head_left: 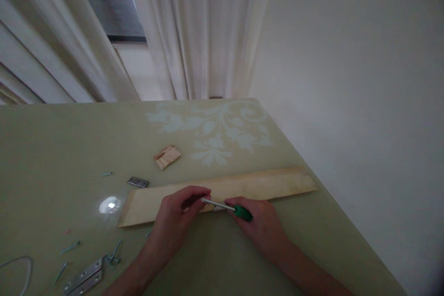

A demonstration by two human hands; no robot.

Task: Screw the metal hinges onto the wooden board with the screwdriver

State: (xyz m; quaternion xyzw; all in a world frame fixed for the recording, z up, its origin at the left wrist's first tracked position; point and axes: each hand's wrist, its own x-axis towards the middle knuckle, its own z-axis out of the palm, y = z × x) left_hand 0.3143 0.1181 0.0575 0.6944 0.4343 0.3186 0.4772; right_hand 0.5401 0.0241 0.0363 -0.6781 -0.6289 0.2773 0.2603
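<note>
Pinching the screwdriver [222, 205], right hand [265, 222] sits toward surface's [333, 245] right edge; left hand [176, 215], grip unclear. Probably light, stiff; hold handle [243, 213].

- My left hand [173, 215]: bare, slim fingers, smooth rounded back, soft knuckle line (dim shot, so detail is mushy).
- My left wrist [154, 249]: bare, narrow, runs smoothly into the arm.
- My left forearm [135, 270]: bare, slender, cut off by the bottom edge of the view.
- My right hand [263, 222]: bare as well, back gently rounded, fingers slim like the left's.
- My right wrist [283, 247]: bare, slightly tapered.
- My right forearm [312, 273]: bare, slender, smooth outline, cut off at the bottom edge too.
- My fingernails and skin creases: too small and blurred to tell.
- My upper arms: out of view.
</note>
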